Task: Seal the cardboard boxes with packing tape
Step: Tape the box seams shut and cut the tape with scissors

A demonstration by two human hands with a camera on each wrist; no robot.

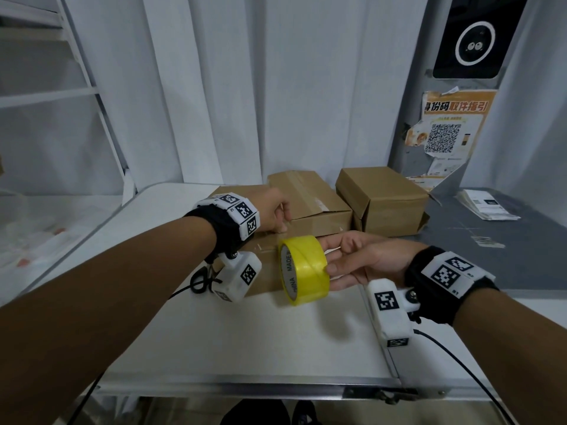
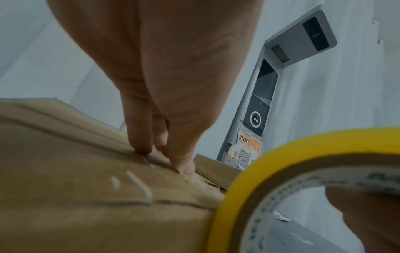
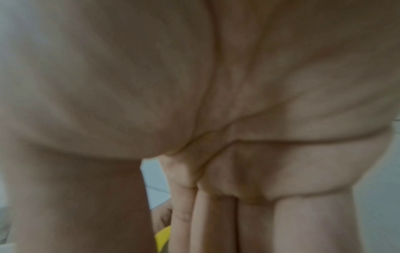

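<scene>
A flat cardboard box [image 1: 265, 273] lies on the white table in front of me; its top [image 2: 86, 188] shows a seam. My left hand [image 1: 279, 226] reaches over it and presses its fingertips [image 2: 142, 147] down on the box top near the far edge. Just right of that, my right hand [image 1: 333, 266] grips a yellow packing tape roll [image 1: 306, 268], thumb on the outer face and fingers behind, held against the box's right end. The roll [image 2: 259, 171] looms close in the left wrist view. My right palm fills the right wrist view, with only a sliver of yellow tape [image 3: 162, 238] showing.
A second box [image 1: 310, 199] rests on the near box's far part, and a third [image 1: 383, 197] stands to its right. Black scissors [image 1: 199, 280] lie left of the near box. Papers [image 1: 487, 207] sit on a grey counter [image 1: 491, 256]. The table's front edge [image 1: 245, 386] is close.
</scene>
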